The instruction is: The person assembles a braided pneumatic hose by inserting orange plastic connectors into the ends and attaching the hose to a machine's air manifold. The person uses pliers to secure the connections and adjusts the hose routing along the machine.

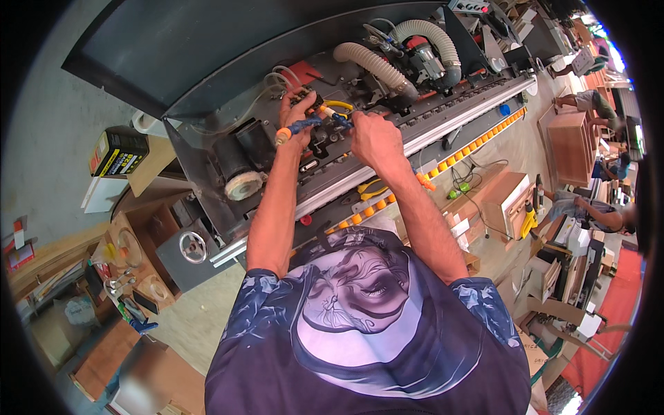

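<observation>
My left hand (298, 116) reaches into the open machine, thumb and fingers closed around a small dark part that I cannot make out. In front of that wrist is a blue segmented hose (301, 126) with an orange nozzle tip (282, 135). My right hand (375, 142) is to the right, its fingers curled at dark fittings by a second blue piece (338, 120); what they grip is hidden. A yellow tube (339, 105) bends between the hands. Thin clear tubes (282, 75) run behind the left hand, next to a red plate (304, 72).
Ribbed hoses (377, 66) and a motor (423, 59) sit at the machine's far right. A metal rail (456, 119) and a row of orange rollers (474, 145) run along the front. A black cylinder (238, 159) stands left. Other people (598, 104) and wooden cabinets (570, 149) are at right.
</observation>
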Tool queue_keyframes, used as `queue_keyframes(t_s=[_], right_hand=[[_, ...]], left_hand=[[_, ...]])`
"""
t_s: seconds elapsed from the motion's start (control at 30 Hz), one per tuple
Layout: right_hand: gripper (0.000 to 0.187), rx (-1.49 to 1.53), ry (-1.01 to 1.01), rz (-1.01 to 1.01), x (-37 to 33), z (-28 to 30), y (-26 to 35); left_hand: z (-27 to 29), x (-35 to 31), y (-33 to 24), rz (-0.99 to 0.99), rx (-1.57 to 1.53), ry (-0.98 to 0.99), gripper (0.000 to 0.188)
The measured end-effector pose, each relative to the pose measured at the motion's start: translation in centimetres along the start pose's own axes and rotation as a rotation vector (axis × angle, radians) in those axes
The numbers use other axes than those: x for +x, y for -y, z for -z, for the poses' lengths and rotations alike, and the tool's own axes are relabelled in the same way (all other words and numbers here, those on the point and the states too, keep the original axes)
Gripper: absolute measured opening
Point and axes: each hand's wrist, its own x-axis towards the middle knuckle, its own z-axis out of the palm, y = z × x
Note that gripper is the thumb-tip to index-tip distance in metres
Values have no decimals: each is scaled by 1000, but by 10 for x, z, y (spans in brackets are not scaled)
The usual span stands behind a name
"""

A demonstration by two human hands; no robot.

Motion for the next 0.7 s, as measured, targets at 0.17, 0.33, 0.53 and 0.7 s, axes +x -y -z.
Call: queue_keyframes(t_s=[0.17,0.33,0.53,0.7], right_hand=[[24,3,40,-19,11,-4,6],[24,39,32,-25,17,-1,7],[24,53,8,-2,21,-10,-1],[23,66,-46,-12,16,-9,4]], left_hand=[[4,-1,3,-24,-59,15,34],[5,-1,1,-28,-50,-4,34],[-4,-2,2,-52,-75,-28,36],[-8,0,2,-51,-64,-52,37]])
